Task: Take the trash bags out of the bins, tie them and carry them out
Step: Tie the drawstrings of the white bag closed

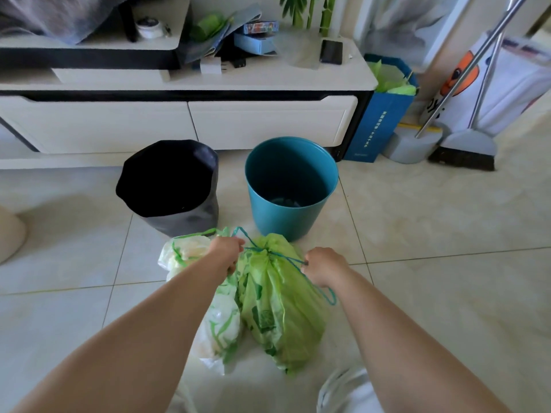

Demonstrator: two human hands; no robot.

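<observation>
Your green trash bag point(277, 305) sits on the tiled floor point(432, 263), neck cinched by a teal drawstring point(286, 257) pulled out to both sides. Your left hand point(228, 248) is fisted on one end of the string, your right hand point(323, 265) on the other; a loop hangs down past the right wrist. Touching the green bag's left side lies a 2nd bag, white w/ green print point(208, 320), its top partly under your left forearm; whether it's tied, can't tell. Just behind the bags stand 2 bins: a teal bin point(290, 189) on the right, no liner, and a dark bin point(170, 186) on the left, prob. lined in black. Behind those runs a low white cabinet point(238, 120). At its right end a blue paper bag point(384, 114), then a broom point(465, 144) and dustpan point(411, 144).
</observation>
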